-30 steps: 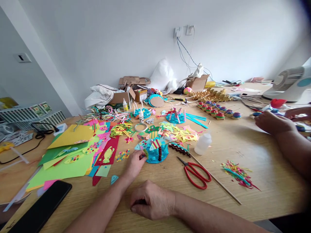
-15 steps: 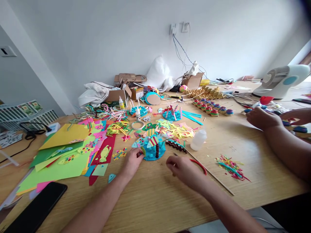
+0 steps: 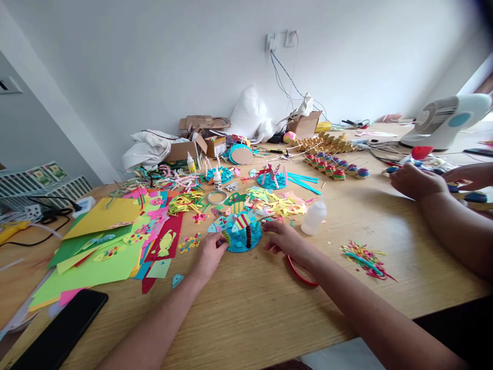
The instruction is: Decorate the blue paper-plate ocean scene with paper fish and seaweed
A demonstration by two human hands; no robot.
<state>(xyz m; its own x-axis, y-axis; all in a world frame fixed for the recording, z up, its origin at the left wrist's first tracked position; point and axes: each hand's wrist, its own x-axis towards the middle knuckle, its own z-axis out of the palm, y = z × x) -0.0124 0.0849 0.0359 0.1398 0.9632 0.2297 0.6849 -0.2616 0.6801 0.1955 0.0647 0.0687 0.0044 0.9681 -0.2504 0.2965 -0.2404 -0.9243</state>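
A blue crinkled disc (image 3: 241, 242) lies on the wooden table with paper fish around its top, one of them a red-striped fish (image 3: 241, 222). A dark twisted stem (image 3: 248, 235) stands on its front. At the disc's left edge, my left hand (image 3: 211, 253) pinches a green fuzzy stem (image 3: 226, 237). Just right of the disc is my right hand (image 3: 283, 239), fingers apart and slightly curled, with no object visible in them. Under my right wrist a red curved strip (image 3: 302, 273) lies on the table.
Coloured paper sheets (image 3: 103, 246) and a black phone (image 3: 61, 329) lie left. A clear bottle (image 3: 314, 218) stands beyond my right hand. Paper shreds (image 3: 365, 261) lie right, near another person's hands (image 3: 419, 182). Two more blue discs stand behind; a fan (image 3: 447, 121) is far right.
My right hand has moved up and closer to the disc, its fingers spreading. The red strip has shifted down and left. The long wooden stick is no longer seen across the table. My left hand stays put.
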